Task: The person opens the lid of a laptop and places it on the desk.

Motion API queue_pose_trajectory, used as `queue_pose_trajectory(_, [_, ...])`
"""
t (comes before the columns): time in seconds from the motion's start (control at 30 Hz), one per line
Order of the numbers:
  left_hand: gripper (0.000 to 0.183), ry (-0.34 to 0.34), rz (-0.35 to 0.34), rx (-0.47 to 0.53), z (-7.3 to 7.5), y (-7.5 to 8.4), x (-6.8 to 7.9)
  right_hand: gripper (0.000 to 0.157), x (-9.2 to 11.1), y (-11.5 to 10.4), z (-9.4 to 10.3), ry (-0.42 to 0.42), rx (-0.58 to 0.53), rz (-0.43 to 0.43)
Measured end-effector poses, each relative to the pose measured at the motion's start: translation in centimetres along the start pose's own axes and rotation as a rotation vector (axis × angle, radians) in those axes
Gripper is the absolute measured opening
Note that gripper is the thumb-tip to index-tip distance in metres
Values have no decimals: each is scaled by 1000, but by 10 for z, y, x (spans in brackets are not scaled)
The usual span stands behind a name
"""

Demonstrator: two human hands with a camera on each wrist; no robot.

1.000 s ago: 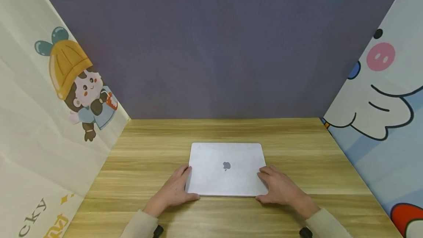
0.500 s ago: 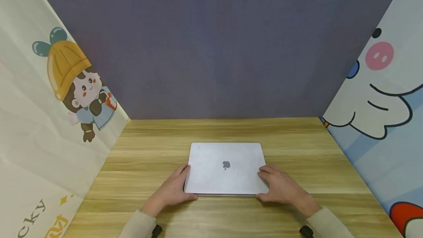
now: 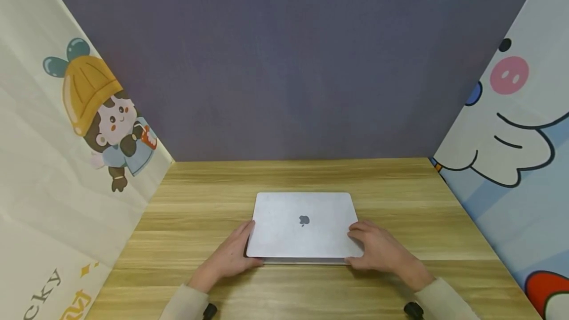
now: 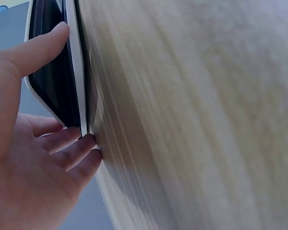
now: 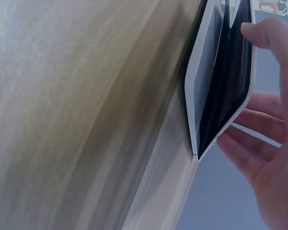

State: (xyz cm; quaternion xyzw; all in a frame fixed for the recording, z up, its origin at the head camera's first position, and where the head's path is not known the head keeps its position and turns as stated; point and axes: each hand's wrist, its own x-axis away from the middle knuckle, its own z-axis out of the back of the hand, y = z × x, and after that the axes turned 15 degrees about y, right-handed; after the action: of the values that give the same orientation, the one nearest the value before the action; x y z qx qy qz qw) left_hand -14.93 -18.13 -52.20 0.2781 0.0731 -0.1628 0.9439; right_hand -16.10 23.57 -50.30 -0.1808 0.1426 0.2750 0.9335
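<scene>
A silver laptop [image 3: 289,236] with a dark apple logo on its lid lies on the wooden table, lid slightly raised at the near side. At its left edge my left hand [image 3: 228,256] grips it. In the left wrist view that thumb [image 4: 45,48] lies against the dark screen under the lid, while several fingertips [image 4: 89,160] reach the laptop's side. My right hand [image 3: 384,256] grips the right edge. The right wrist view shows its thumb [image 5: 259,33] on the dark screen and its fingers [image 5: 266,127] bent along the lid's outer side, with a wedge-shaped gap above the base.
Around the laptop spreads a light wood-grain table [image 3: 302,174]. A dark grey panel [image 3: 293,63] rises at its back edge. Cartoon-printed sheets stand on both sides: the left sheet [image 3: 40,162] and the right sheet [image 3: 493,211].
The lid's near edge has lifted from the base, and a gap has opened along the front. Both hands stay at the laptop's sides, with the thumbs moved up slightly.
</scene>
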Motion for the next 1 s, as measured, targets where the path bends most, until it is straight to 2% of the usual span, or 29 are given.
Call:
queue_pose_trajectory(0.23, [104, 43, 16, 16, 0, 0, 0, 51, 2, -2, 3, 63, -2, 21])
queue_pose_trajectory(0.43, [106, 61, 15, 35, 0, -2, 0, 34, 5, -2, 1, 232, -13, 117])
queue_pose_trajectory(0.57, [107, 61, 15, 55, -1, -3, 1, 30, 6, -2, 0, 351, -26, 201])
queue_pose_trajectory(0.7, [101, 46, 18, 61, -1, -4, 2, 28, 5, -2, 0, 423, -28, 253])
queue_pose_trajectory(1.0, [90, 57, -73, 29, -1, -6, 1, 24, 2, -5, 7, 555, 8, 281])
